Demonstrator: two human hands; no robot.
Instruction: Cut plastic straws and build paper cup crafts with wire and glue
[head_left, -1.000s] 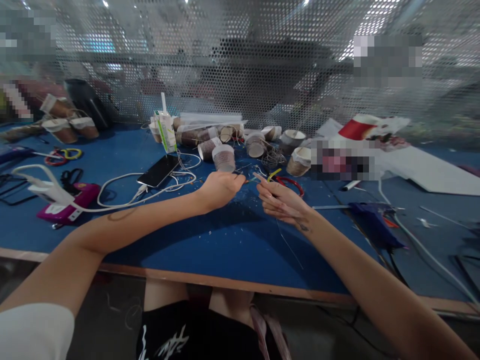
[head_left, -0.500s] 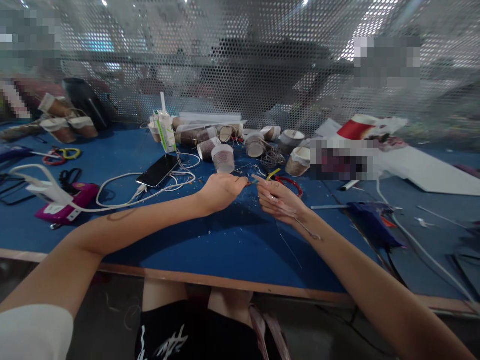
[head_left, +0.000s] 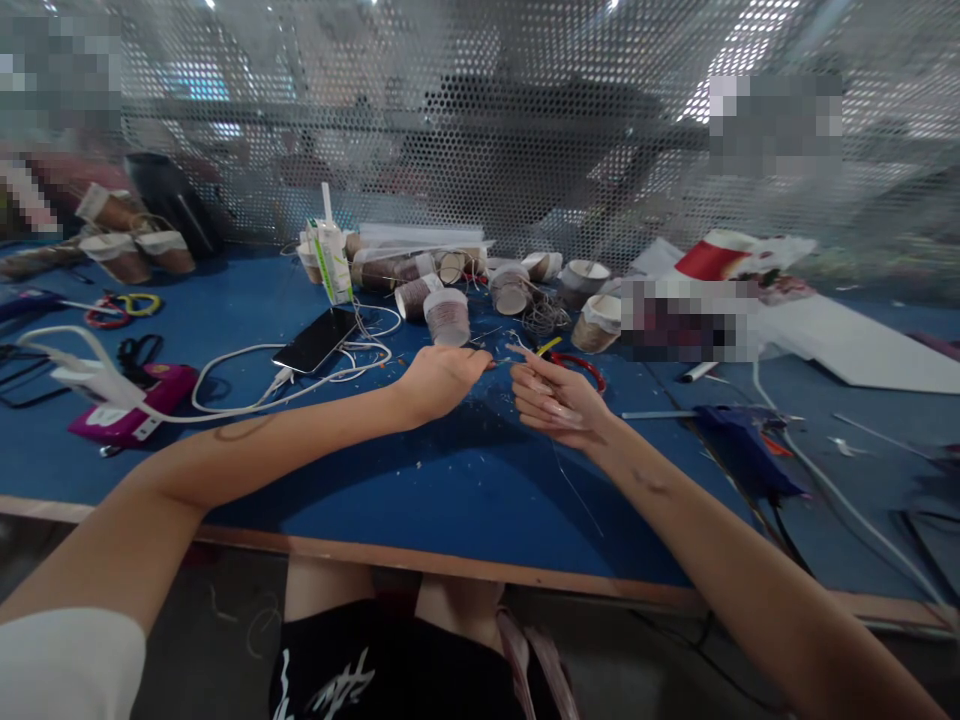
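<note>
— Where are our hands sitting? 
— We're holding the left hand [head_left: 439,380] and right hand [head_left: 559,400] close together over the middle of the table [head_left: 450,490], fingertips nearly meeting. 
— What's lying behind them? 
— We're seeing a cluster of cups [head_left: 510,285] just behind, against the mesh screen [head_left: 480,130]. 
— And to the sides? 
— The phone [head_left: 316,340] is lying left of our left hand, a cable [head_left: 240,385] looping beside it; the glue gun [head_left: 739,440] is resting to our right.

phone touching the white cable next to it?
Touching. Head view shows the white cable running right up into the near end of the phone, no gap.
</note>
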